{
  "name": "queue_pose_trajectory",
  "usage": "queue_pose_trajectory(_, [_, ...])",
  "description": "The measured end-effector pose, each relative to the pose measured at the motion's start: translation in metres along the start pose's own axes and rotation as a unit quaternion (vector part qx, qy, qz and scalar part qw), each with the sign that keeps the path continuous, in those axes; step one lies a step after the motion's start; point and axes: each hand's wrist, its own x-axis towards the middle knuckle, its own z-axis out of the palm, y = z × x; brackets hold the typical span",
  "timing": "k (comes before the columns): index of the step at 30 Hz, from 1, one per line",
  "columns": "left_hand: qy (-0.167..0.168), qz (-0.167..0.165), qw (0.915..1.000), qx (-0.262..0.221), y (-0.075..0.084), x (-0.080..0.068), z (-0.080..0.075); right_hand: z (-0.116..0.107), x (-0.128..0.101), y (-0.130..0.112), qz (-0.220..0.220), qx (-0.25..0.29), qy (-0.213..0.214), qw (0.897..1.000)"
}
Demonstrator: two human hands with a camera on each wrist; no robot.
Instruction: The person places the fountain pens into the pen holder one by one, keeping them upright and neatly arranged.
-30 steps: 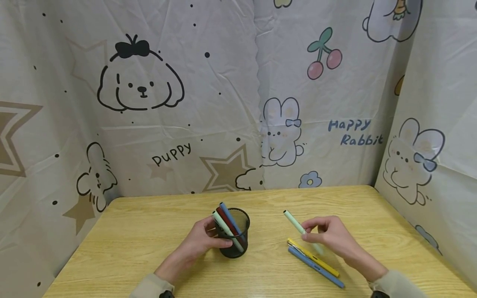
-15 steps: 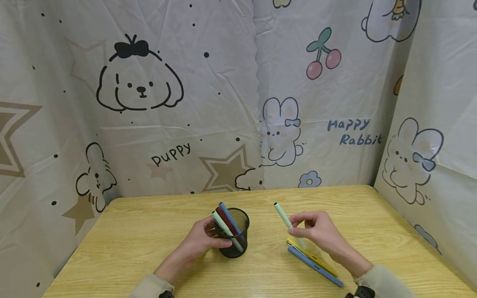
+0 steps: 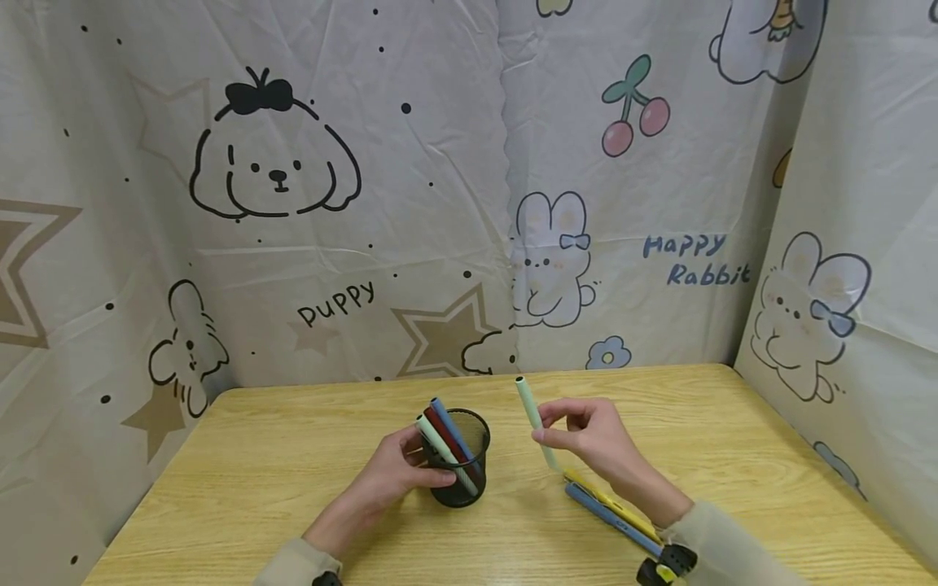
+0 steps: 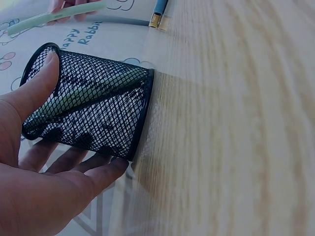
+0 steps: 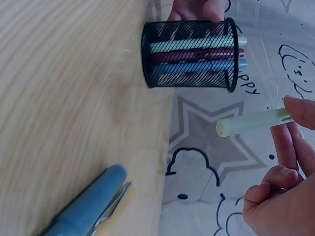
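A black mesh pen cup (image 3: 460, 457) stands on the wooden table (image 3: 278, 472) with a pale green, a red and a blue pen (image 3: 444, 430) leaning in it. My left hand (image 3: 399, 476) grips the cup's left side (image 4: 86, 105). My right hand (image 3: 586, 439) pinches a pale green pen (image 3: 533, 422) in the air just right of the cup, its free end tilted up and left. The same pen (image 5: 253, 122) shows in the right wrist view, level with the cup's mouth (image 5: 189, 53). A yellow pen (image 3: 611, 505) and a blue pen (image 3: 608, 514) lie on the table under my right forearm.
Cartoon-printed cloth (image 3: 440, 195) hangs as a backdrop behind the table and along the right side (image 3: 843, 285). The table's left half is bare wood.
My right hand has carried the pale green pen up and left, from above the lying pens to close beside the cup, and tilted it steeper. The left hand and cup have stayed put.
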Motion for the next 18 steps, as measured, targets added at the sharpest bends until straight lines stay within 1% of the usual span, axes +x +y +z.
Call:
queue_pose_trajectory(9, [0.001,0.011,0.9999,-0.001,0.0,0.0,-0.001,0.015,0.014,-0.012,-0.035,0.013,-0.011,0.999])
queue_pose_trajectory(18, [0.006,0.006,0.9999,0.008,0.001,0.0,0.0,0.025,0.026,-0.023,-0.058,0.023,-0.01,0.998])
